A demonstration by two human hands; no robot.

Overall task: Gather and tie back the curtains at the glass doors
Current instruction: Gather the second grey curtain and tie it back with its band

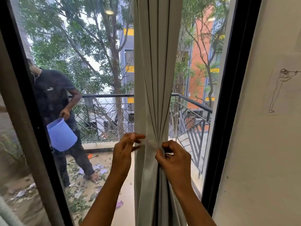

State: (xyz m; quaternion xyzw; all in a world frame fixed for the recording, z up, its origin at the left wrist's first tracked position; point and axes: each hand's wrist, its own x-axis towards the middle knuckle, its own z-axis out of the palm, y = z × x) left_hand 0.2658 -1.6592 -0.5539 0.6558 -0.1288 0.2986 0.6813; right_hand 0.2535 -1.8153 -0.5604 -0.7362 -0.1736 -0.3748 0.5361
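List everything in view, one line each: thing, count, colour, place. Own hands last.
curtain: one, pale grey, gathered into folds at centre, in front of the glass
door frame: two uprights, black, left and right of the glass
railing: one, black, along the balcony edge outside
person outside: one, dark clothes, left on the balcony
bucket: one, blue, in that person's hand
leaves and scraps: many, green and pale, on the balcony floor
trees: several, green, beyond the railing
building: orange and grey, behind the trees
wall: one, white, far right
drawing: one, thin-line figure, on that wall
left hand: at the curtain's left edge, grip blurred
right hand: pinches the curtain's folds
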